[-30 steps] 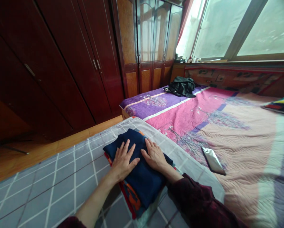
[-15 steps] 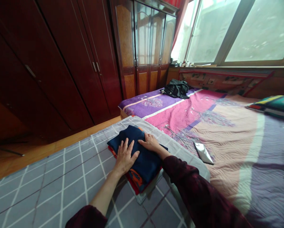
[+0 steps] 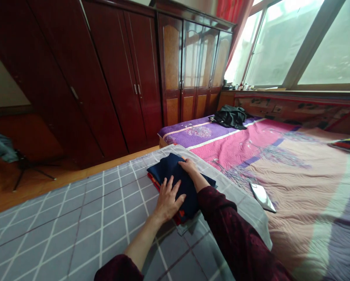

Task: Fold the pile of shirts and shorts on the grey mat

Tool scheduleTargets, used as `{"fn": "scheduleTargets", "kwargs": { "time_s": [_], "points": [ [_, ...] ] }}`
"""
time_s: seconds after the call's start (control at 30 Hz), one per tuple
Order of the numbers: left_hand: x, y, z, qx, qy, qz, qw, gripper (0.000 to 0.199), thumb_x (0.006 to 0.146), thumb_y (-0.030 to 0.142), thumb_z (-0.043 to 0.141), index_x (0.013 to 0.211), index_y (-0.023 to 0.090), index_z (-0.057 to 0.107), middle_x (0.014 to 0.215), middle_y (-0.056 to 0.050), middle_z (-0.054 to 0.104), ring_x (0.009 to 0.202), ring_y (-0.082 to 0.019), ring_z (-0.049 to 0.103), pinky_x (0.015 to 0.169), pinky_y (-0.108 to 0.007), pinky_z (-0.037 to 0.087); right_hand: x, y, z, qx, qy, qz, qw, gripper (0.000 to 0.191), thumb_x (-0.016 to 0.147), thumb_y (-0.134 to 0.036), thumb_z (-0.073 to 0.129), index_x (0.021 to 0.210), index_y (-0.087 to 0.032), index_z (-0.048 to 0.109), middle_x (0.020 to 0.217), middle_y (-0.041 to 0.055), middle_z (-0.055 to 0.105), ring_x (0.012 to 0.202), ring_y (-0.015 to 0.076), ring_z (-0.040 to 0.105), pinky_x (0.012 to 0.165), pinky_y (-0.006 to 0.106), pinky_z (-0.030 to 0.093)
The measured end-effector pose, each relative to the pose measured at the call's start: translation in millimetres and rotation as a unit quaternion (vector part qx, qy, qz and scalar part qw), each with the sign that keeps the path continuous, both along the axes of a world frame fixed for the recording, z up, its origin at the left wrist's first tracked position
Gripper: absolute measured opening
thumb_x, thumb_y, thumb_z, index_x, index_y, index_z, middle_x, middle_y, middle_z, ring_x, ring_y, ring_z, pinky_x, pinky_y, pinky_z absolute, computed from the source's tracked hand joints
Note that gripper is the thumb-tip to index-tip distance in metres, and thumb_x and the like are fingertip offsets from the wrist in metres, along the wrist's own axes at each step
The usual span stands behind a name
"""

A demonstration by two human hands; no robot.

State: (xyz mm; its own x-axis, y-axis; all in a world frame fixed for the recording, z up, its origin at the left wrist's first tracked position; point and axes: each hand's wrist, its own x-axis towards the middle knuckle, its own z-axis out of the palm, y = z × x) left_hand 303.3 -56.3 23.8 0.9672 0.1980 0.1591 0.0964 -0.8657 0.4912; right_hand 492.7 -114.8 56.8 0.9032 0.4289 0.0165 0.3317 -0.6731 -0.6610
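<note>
Head view: at 12 o'clock, your left hand (image 3: 169,201) and right hand (image 3: 189,166) press open and flat on folded navy cloth (image 3: 175,174), gripping nothing, apparently to keep it squared.

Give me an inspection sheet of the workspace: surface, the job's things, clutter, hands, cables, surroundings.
Surface: grey checked sheet with white grid lines, next to a pink and purple quilt.
Job's things: folded navy cloth on top of folded red and orange cloth.
Clutter: silver phone on the quilt; dark garment heap at its far end.
Hands: left hand and right hand both lie open on the navy cloth.
Cables: nothing seen.
Surroundings: dark red wooden wardrobe, large window, tripod stand on the wooden floor.
</note>
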Motion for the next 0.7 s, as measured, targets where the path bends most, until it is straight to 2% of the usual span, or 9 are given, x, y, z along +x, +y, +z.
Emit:
{"fn": "scheduleTargets", "kwargs": {
  "time_s": [0.17,0.3,0.47,0.6,0.7],
  "points": [
    [-17,1,-9.8,-0.016,-0.014,0.015,1.000,0.065,0.092,0.058,0.033,0.148,0.027,0.027,0.158,-0.003,0.012,0.144,-0.032,0.008,0.116,-0.050,0.014,-10,-27,-12.0,-0.093,-0.049,0.025,0.994,0.048,0.091,-0.048,0.052,0.127,-0.016,0.050,0.127,0.0117,0.054,0.115,0.0262,0.052,0.097,0.049,0.039],
    [-24,3,-15.5,-0.027,-0.029,0.027,0.999,0.070,0.091,0.063,0.030,0.149,0.024,0.024,0.158,-0.007,0.012,0.144,-0.029,0.007,0.116,-0.048,0.015,-21,-53,-22.5,-0.132,-0.083,0.029,0.987,0.056,0.093,-0.054,0.040,0.131,-0.012,0.048,0.126,0.0174,0.057,0.121,0.0290,0.048,0.099,0.041,0.034],
    [-30,4,-20.1,-0.049,-0.052,0.067,0.995,0.074,0.090,0.064,0.031,0.148,0.017,0.028,0.156,-0.013,0.017,0.145,-0.027,0.006,0.117,-0.043,0.015,-28,-68,-28.5,-0.139,-0.120,-0.002,0.983,0.052,0.095,-0.049,0.036,0.128,-0.014,0.052,0.122,0.0145,0.061,0.119,0.0277,0.050,0.096,0.036,0.034],
    [-32,6,-23.7,-0.082,-0.063,0.111,0.988,0.078,0.090,0.062,0.035,0.147,0.009,0.027,0.155,-0.017,0.017,0.144,-0.027,0.014,0.116,-0.040,0.020,-29,-67,-29.8,-0.130,-0.146,-0.028,0.980,0.050,0.094,-0.048,0.037,0.123,-0.012,0.056,0.117,0.0146,0.063,0.116,0.0293,0.052,0.096,0.036,0.035],
    [-32,6,-23.7,-0.057,-0.091,0.101,0.989,0.072,0.092,0.057,0.036,0.147,0.011,0.027,0.157,-0.015,0.011,0.144,-0.028,0.010,0.116,-0.042,0.019,-29,-65,-31.3,-0.122,-0.154,-0.041,0.980,0.049,0.093,-0.046,0.037,0.121,-0.012,0.058,0.117,0.0148,0.063,0.116,0.0294,0.052,0.096,0.036,0.035]
  ]
}}
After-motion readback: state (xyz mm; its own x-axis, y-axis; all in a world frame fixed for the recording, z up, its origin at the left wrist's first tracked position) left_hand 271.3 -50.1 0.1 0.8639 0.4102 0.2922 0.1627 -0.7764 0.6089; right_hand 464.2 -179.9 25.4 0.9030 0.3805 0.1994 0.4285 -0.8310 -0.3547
